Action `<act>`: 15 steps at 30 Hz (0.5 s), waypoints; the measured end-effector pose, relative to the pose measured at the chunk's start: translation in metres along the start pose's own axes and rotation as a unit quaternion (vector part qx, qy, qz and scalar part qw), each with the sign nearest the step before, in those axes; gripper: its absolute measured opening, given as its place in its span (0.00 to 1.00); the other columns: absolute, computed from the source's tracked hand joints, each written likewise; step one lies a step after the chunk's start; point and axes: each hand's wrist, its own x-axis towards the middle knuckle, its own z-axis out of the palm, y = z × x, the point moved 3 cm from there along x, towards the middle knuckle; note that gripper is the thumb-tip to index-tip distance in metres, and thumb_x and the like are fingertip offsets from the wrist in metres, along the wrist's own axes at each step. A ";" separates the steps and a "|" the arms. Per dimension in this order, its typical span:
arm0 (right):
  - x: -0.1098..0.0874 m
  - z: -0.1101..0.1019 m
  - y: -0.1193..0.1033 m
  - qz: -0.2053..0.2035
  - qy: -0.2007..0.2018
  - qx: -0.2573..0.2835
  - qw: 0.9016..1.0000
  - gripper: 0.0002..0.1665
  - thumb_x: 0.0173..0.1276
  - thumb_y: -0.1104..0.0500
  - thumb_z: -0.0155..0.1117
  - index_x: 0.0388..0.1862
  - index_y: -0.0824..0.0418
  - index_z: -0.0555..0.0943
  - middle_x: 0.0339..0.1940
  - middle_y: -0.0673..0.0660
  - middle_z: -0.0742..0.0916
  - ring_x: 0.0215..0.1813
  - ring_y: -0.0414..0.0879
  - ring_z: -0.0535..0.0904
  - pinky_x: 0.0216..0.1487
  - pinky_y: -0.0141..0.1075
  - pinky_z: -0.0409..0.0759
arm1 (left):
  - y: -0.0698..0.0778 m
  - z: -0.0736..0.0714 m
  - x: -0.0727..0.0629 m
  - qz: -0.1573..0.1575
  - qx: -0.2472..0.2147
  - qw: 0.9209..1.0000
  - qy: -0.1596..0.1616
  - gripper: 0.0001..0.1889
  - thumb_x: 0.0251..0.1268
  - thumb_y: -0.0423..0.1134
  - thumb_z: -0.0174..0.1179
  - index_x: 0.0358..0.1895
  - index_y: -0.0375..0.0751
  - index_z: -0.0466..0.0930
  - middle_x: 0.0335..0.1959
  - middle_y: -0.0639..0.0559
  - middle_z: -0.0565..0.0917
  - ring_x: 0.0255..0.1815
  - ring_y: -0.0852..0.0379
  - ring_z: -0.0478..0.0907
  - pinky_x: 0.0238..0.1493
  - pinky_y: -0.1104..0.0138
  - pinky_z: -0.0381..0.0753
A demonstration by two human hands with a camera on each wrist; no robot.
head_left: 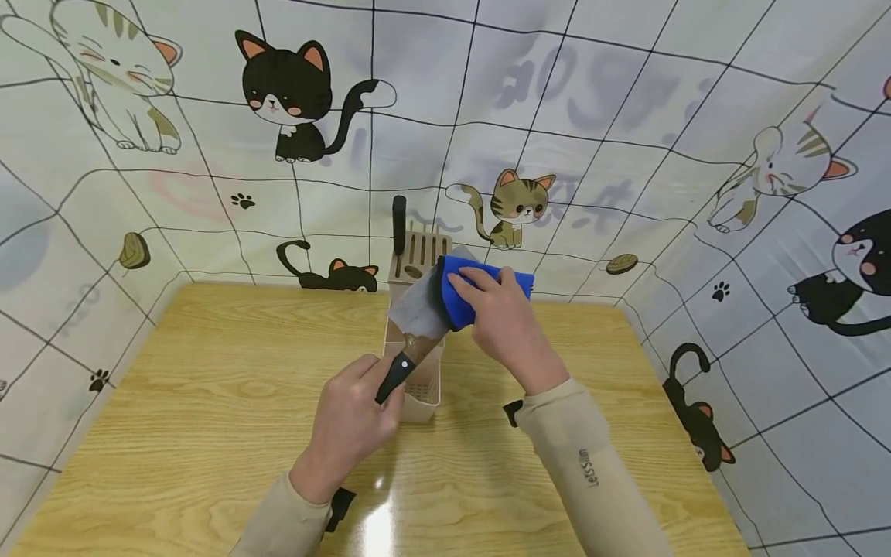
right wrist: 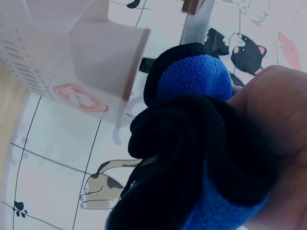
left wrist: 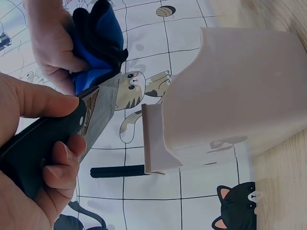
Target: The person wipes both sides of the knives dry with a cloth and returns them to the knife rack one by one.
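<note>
My left hand (head_left: 355,406) grips the black handle (left wrist: 45,136) of a cleaver, with the thumb lying along it in the left wrist view. The wide grey blade (head_left: 421,302) points up and to the right, in front of the knife holder. Around the blade's far part, my right hand (head_left: 503,325) holds a folded blue cloth (head_left: 459,298) with a black underside. In the right wrist view the cloth (right wrist: 196,76) bunches into thick folds and hides much of the blade. A corner of the blade shows past the cloth's top in the head view.
A beige plastic knife holder (head_left: 422,406) stands on the wooden table (head_left: 264,402), partly behind the cleaver. Slots cross its top, and one black-handled knife (head_left: 399,224) stands upright in it. Behind and at both sides hangs a white sheet (head_left: 425,70) printed with cats and grid lines.
</note>
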 end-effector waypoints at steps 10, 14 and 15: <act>-0.005 0.006 0.015 0.059 0.032 0.026 0.997 0.36 0.65 0.75 0.54 0.73 0.60 0.76 0.70 0.64 0.79 0.68 0.64 0.74 0.59 0.52 0.71 | -0.001 -0.002 0.001 -0.022 -0.023 1.000 0.003 0.09 0.53 0.24 0.66 0.39 0.28 0.87 0.20 0.51 0.75 0.16 0.66 0.61 0.16 0.77 0.60; -0.008 0.012 0.013 0.076 0.060 0.050 0.994 0.35 0.67 0.74 0.56 0.75 0.60 0.74 0.72 0.65 0.77 0.62 0.70 0.74 0.58 0.54 0.74 | -0.003 -0.001 0.001 -0.045 -0.042 0.998 0.006 0.11 0.52 0.24 0.67 0.41 0.28 0.87 0.21 0.49 0.77 0.17 0.64 0.64 0.16 0.76 0.62; -0.009 0.013 0.011 0.077 0.070 0.058 0.993 0.35 0.67 0.74 0.57 0.75 0.61 0.74 0.72 0.65 0.77 0.61 0.71 0.74 0.57 0.54 0.75 | -0.003 -0.001 0.001 -0.054 -0.049 0.997 0.007 0.11 0.52 0.24 0.68 0.41 0.29 0.88 0.22 0.48 0.78 0.17 0.64 0.65 0.16 0.76 0.64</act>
